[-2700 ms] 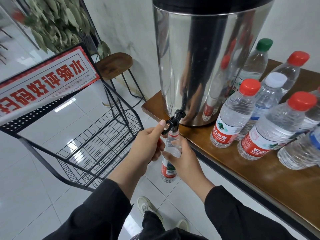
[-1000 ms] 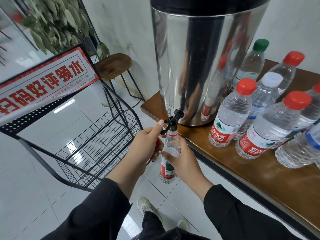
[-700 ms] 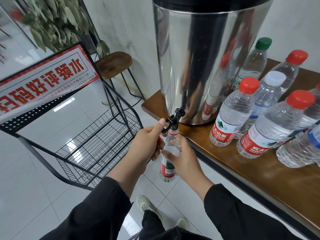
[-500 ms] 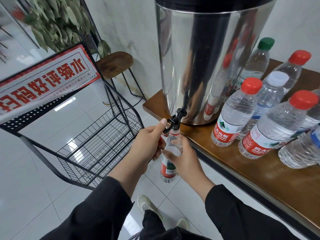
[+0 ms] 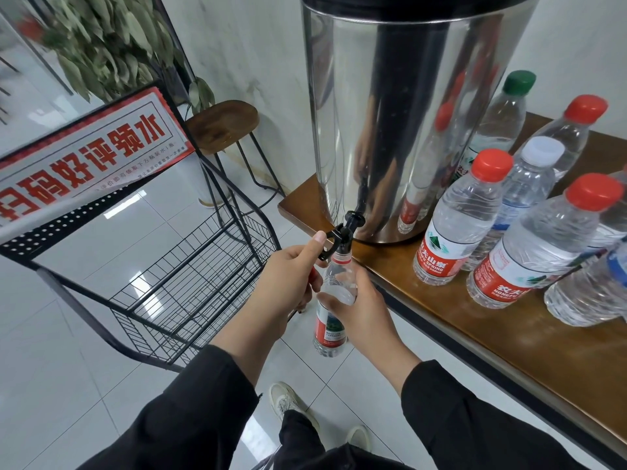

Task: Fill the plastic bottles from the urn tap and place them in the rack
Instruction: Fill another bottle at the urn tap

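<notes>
Filling a bottle at the urn tap

The right hand (image 5: 359, 313) has its grip around the uncapped bottle (image 5: 334, 310), mouth held up under the tap (image 5: 342, 234) to catch the flow; the left hand (image 5: 288, 283) thumbs the lever, fingers curled, seemingly around a red cap. Clear ribbed plastic, red label; wire rack (image 5: 190, 286) waits just left, capped bottles (image 5: 458, 225) on the table (image 5: 509, 337) beyond

Both arms reach forward in black sleeves, wrists bare. The left hand (image 5: 285, 283) is held up with its thumb stretched onto the black tap lever (image 5: 334, 240), the other fingers curled under. The right hand (image 5: 359, 313), just to its right and a little nearer, wraps its fingers around the middle of the upright bottle (image 5: 334, 310).
</notes>
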The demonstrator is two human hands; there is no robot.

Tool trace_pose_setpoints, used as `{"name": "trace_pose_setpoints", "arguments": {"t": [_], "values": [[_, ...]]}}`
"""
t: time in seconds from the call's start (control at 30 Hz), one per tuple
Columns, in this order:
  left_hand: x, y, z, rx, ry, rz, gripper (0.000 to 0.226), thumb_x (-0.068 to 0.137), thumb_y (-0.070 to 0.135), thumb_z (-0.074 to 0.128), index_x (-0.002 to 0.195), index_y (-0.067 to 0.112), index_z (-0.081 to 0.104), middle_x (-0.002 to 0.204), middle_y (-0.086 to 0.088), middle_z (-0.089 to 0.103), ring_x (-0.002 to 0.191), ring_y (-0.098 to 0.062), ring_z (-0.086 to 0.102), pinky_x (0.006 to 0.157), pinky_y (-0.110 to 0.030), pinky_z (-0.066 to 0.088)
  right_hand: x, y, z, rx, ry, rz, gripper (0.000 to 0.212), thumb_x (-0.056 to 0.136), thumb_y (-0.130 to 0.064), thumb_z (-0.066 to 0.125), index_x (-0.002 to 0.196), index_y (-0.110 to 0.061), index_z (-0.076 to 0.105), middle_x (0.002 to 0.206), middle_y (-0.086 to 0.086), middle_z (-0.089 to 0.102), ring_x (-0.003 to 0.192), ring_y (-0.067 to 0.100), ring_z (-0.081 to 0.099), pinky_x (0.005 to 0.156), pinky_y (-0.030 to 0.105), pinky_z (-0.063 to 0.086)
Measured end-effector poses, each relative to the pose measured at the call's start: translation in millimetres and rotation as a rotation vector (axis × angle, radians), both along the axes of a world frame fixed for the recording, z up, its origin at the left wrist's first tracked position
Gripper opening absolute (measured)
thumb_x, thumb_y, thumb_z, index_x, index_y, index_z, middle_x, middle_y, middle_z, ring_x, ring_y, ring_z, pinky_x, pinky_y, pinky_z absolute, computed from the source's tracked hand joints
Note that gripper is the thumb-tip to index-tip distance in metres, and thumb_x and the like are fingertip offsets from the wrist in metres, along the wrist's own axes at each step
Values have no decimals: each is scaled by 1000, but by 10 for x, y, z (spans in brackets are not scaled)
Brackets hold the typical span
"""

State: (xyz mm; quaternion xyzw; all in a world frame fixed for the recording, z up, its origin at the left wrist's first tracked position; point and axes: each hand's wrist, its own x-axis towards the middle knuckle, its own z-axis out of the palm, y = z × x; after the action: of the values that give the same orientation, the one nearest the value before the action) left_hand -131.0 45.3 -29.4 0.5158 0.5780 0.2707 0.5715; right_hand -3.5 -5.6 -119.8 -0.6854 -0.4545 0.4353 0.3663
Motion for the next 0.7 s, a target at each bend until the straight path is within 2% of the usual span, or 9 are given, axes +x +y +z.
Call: {"name": "trace_pose_setpoints", "arguments": {"t": [0.27,0.4,0.53,0.7], "values": [[-59,61,29,-15,33,-26,56,93,63,58,68,13,59,58,-5,57,43,-12,37,42,-21,31,0,3,27,-15,-9,-2,93,75,-61,72,151,-39,24,145,-12,49,134,21,49,99,47,53],[-136,123,75,-1,40,-62,53,89,61,65,63,16,57,57,-4,55,43,-11,35,44,-21,30,6,14,37,-31,-8,-6,90,75,-59,72,150,-39,26,133,-22,48,134,20,49,100,47,53],[-191,203,106,94,135,-112,52,90,57,68,60,16,55,54,-2,55,41,-9,39,44,-19,33,3,24,38,-37,-20,-9,87,78,-55,73,150,-39,25,144,-14,48,135,21,49,100,47,51],[-212,236,118,153,213,-176,55,90,58,66,62,13,55,52,-1,54,41,-8,41,44,-17,35,4,27,34,-44,-9,-15,86,79,-54,73,149,-39,27,145,-14,49,135,20,49,99,46,51]]}}
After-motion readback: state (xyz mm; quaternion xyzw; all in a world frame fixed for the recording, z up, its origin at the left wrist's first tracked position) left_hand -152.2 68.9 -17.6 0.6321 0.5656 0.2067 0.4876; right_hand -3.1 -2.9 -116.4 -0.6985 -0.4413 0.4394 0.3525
